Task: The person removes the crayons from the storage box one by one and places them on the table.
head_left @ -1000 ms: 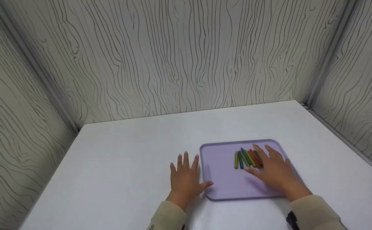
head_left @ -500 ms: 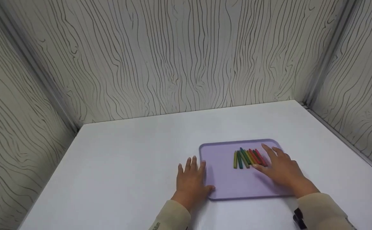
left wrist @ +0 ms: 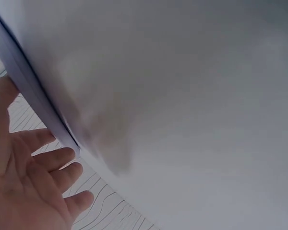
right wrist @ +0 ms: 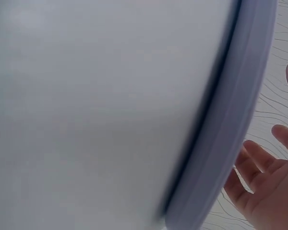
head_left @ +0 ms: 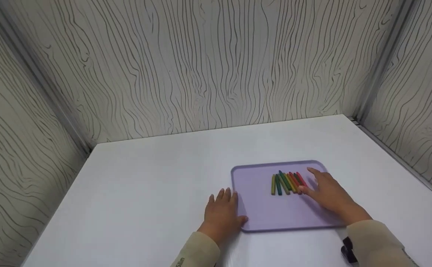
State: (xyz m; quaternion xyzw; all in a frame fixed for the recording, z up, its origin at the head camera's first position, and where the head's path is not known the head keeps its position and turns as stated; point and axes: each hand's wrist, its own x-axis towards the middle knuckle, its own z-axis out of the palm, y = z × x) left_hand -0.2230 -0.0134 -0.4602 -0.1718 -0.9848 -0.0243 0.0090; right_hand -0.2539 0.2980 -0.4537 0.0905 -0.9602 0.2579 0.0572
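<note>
Several crayons in greens, yellows and reds lie side by side in a loose row on a lavender tray. My left hand is at the tray's left edge, thumb by the near-left corner; in the left wrist view its thumb and index finger meet the tray rim. At the right end of the row is my right hand, thumb and index finger apart near the pinkish-red crayon, whose lower end is partly hidden. In the right wrist view that hand has loosely bent fingers beyond the rim.
The tray rests on a white table, towards its right side. Wood-grain-patterned panels stand behind it and at both sides, with grey metal strips in the corners. Beige sleeves cover both forearms.
My right hand has shifted right, uncovering the red crayons at that end of the row. My left hand has moved slightly right against the tray's edge, its fingers less spread.
</note>
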